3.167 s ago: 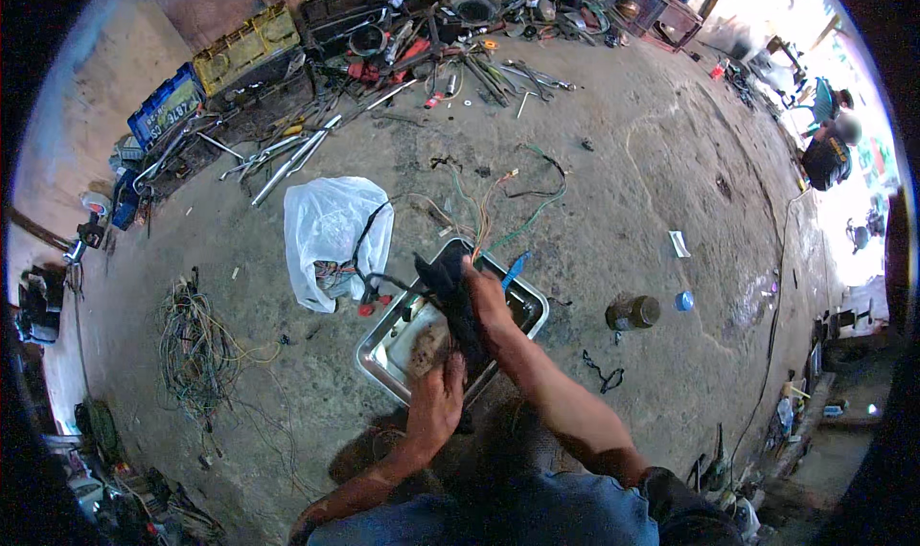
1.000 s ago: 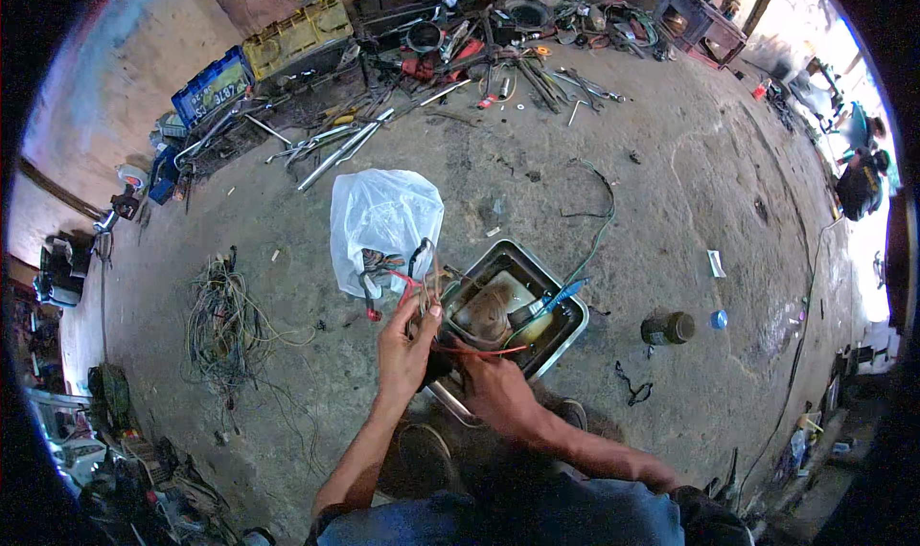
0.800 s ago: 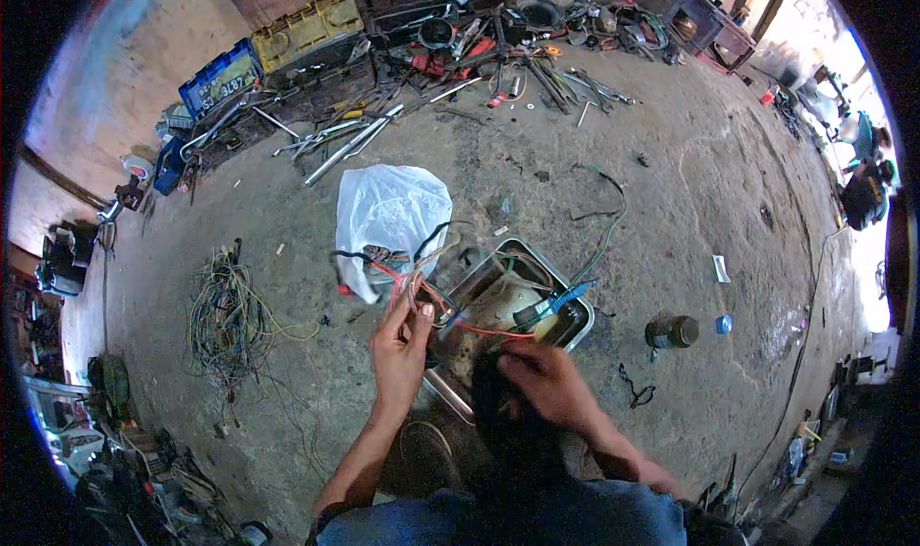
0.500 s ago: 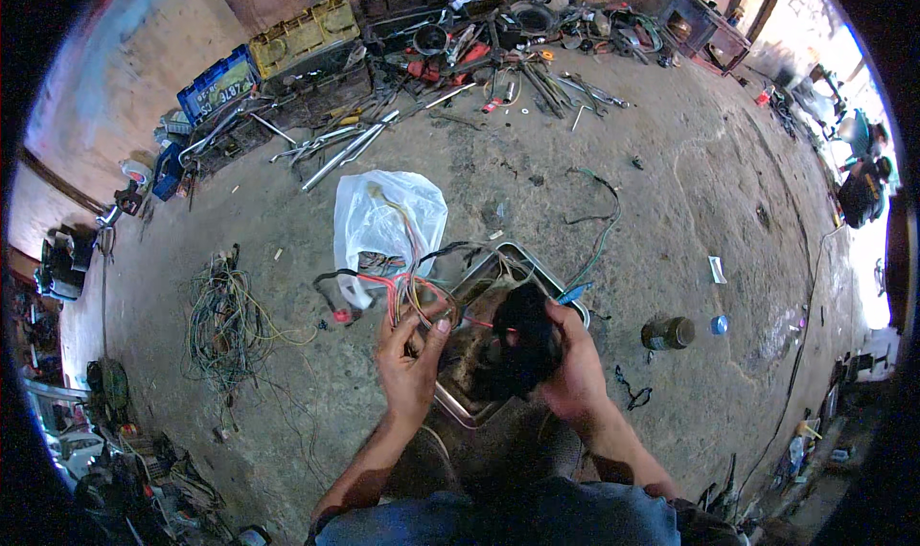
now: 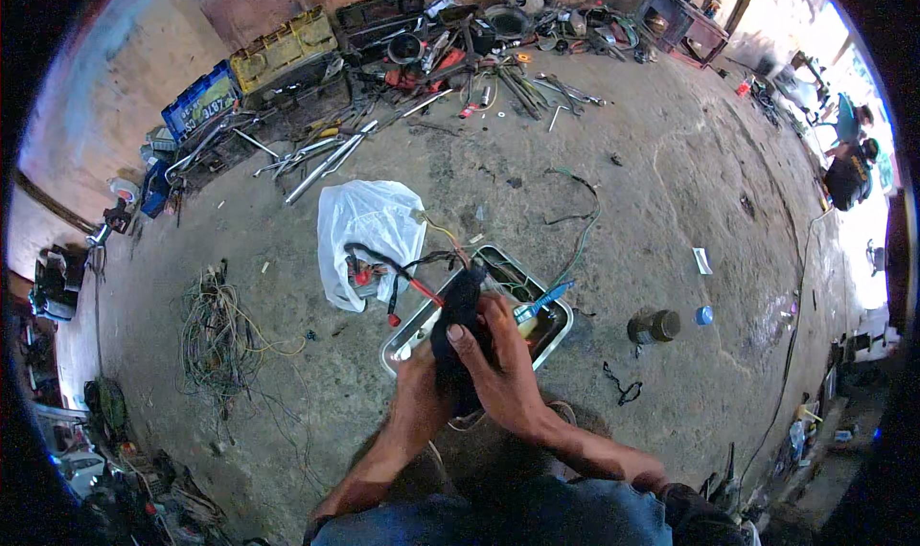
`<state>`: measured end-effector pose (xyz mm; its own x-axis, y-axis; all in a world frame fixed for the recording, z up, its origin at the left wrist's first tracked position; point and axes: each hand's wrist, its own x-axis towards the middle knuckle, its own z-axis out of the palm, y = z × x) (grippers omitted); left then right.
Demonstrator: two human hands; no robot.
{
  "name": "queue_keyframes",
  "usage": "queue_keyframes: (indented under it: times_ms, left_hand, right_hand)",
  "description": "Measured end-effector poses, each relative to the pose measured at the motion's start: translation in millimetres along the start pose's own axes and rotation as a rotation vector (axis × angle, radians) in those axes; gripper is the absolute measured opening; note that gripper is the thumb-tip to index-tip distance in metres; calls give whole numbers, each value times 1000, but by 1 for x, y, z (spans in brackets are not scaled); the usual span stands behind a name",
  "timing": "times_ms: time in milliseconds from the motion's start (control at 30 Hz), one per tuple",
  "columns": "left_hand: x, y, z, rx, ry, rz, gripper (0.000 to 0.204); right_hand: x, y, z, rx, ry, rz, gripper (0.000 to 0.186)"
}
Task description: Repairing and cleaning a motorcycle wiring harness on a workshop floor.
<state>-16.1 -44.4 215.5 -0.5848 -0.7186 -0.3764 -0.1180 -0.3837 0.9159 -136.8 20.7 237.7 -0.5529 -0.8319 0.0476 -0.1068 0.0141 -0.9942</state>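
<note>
A black cloth (image 5: pixel 458 330) is wrapped round a bundle of wires above a metal tray (image 5: pixel 390 356). My right hand (image 5: pixel 503 364) grips the cloth from the right, thumb on top. My left hand (image 5: pixel 420 383) closes on the cloth's lower left side; its fingers are mostly hidden. Out of the cloth come a red and black cable (image 5: pixel 407 276) on the left and thin yellowish wires (image 5: pixel 443 232) at the far end. A brush with a blue handle (image 5: pixel 548 298) lies across the tray's right part. Just beyond the tray sits a white plastic bag (image 5: pixel 359 216) with something red in it.
A tangle of old wires (image 5: pixel 222 340) lies on the floor to the left. On the right are a dark jar (image 5: pixel 655 327), a blue cap (image 5: pixel 704 315) and a black cord (image 5: pixel 623 388). Tools and opened toolboxes (image 5: pixel 287 53) line the far wall. Someone crouches at the far right.
My left hand has moved from the spread wires to the black cloth. The cloth, bunched in my right hand before, now wraps the wire bundle between both hands. The view has shifted slightly.
</note>
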Motion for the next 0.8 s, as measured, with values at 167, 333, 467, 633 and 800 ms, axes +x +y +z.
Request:
queue_keyframes:
  times_ms: [167,333,467,633,800]
  left_hand:
    - [-3,-18,10,563,-68,373,44]
    - [-2,-12,24,932,-52,629,46]
    - [-1,11,37,828,-52,649,42]
    - [-16,-3,39,898,-170,553,34]
    - [-9,1,35,806,-28,674,24]
  right_hand:
    - [-5,6,1,270,238,189,41]
    - [18,17,-24,730,327,481,50]
    - [38,18,-41,794,242,615,50]
    - [101,65,-121,1075,197,423,49]
    - [99,39,-82,830,384,544,47]
